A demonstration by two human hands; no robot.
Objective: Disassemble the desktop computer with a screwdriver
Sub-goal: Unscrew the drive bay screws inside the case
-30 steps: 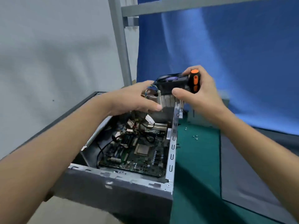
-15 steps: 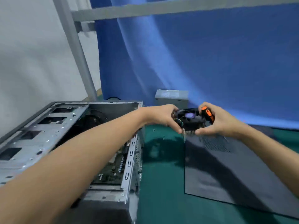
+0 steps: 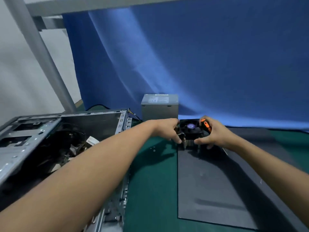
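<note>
Lifted from the computer case (image 3: 50, 129), the cooler fan (image 3: 191, 130) now reaches the side panel (image 3: 209, 181), gripped by left hand (image 3: 167, 129) and right hand (image 3: 216, 135), which also holds the screwdriver (image 3: 206, 126); power supply (image 3: 159, 106) is out, cabling (image 3: 66, 141) remains.

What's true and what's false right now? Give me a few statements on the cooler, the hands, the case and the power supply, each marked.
1. Both the left hand and the right hand grip the CPU cooler. True.
2. The right hand also holds the orange-and-black screwdriver. True.
3. The cooler is seated inside the computer case. False: it is outside the case, to its right, at the far end of the dark panel.
4. The grey power supply lies inside the case. False: it stands on the green mat, behind the hands.
</note>
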